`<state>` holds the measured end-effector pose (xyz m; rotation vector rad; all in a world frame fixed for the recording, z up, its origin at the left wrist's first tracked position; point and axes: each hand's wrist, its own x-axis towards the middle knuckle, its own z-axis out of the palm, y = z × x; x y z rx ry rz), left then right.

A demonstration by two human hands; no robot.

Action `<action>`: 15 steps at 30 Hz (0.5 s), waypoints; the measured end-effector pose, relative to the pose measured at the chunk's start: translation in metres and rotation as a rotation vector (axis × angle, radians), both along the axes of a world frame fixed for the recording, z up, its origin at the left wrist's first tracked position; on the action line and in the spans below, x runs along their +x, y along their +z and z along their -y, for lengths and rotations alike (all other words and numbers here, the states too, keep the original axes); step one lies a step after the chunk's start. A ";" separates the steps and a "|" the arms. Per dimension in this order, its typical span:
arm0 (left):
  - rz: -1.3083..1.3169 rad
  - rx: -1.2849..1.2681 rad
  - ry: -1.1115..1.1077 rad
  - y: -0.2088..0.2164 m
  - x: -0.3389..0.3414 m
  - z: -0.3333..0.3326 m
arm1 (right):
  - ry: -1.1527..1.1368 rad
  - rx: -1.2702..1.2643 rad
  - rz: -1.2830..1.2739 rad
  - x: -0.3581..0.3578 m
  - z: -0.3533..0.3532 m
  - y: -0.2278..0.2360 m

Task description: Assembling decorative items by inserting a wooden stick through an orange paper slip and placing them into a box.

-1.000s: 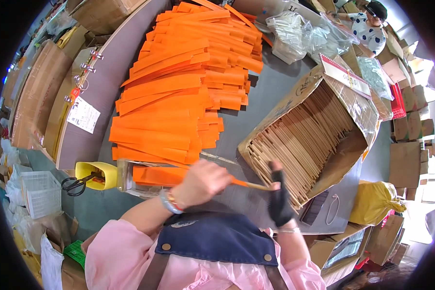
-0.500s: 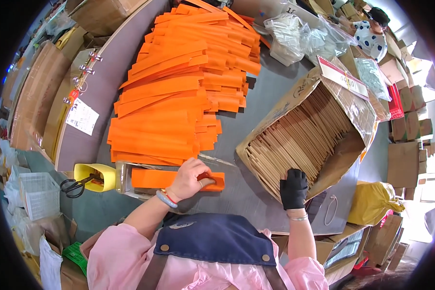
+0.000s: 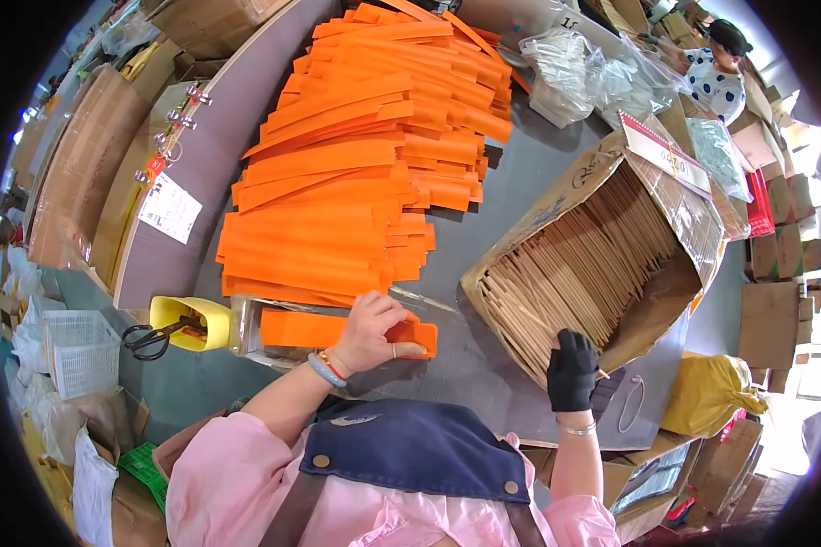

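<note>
A flat orange strip (image 3: 301, 329) lies crosswise in front of me, its left end in a clear plastic holder (image 3: 244, 330). My left hand (image 3: 374, 333), bare with a bracelet at the wrist, grips the strip's right end, the thumb along its near edge; that end is bent up. My right hand (image 3: 572, 372), in a black fingerless glove, is closed at the near corner of an open cardboard box (image 3: 509, 342) packed with thin wooden sticks (image 3: 579, 264). A slim stick seems to pass through its fingers, one tip showing at the right. A large overlapping heap of orange strips (image 3: 328, 201) lies beyond my left hand.
Black-handled scissors (image 3: 148, 342) stick out of a yellow container (image 3: 205, 325) at the left. A raised board (image 3: 214, 137) borders the table's left side. Clear plastic bags (image 3: 561, 73) lie at the back. A yellow sack (image 3: 707, 397) stands at right. A person (image 3: 716, 77) works far right.
My right hand has drawn back slightly from the sticks toward me, and a stick tip now shows beside it. The strip's end under my left hand is bent up more. The whole view has shifted slightly.
</note>
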<state>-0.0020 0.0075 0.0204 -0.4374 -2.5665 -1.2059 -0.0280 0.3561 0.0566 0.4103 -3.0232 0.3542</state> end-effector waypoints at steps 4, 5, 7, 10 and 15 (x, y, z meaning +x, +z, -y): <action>0.118 -0.005 -0.088 -0.009 0.001 0.005 | 0.153 -0.086 0.095 0.018 0.030 0.029; 0.156 0.007 -0.129 -0.014 0.002 0.007 | 0.174 -0.096 0.093 0.021 0.038 0.031; 0.152 0.042 -0.139 -0.017 0.002 0.009 | 0.193 -0.110 0.129 0.024 0.046 0.039; 0.141 0.086 -0.165 -0.018 0.001 0.011 | 0.229 -0.143 0.185 0.026 0.047 0.037; 0.131 0.097 -0.209 -0.017 -0.001 0.013 | 0.223 -0.142 0.229 0.030 0.048 0.028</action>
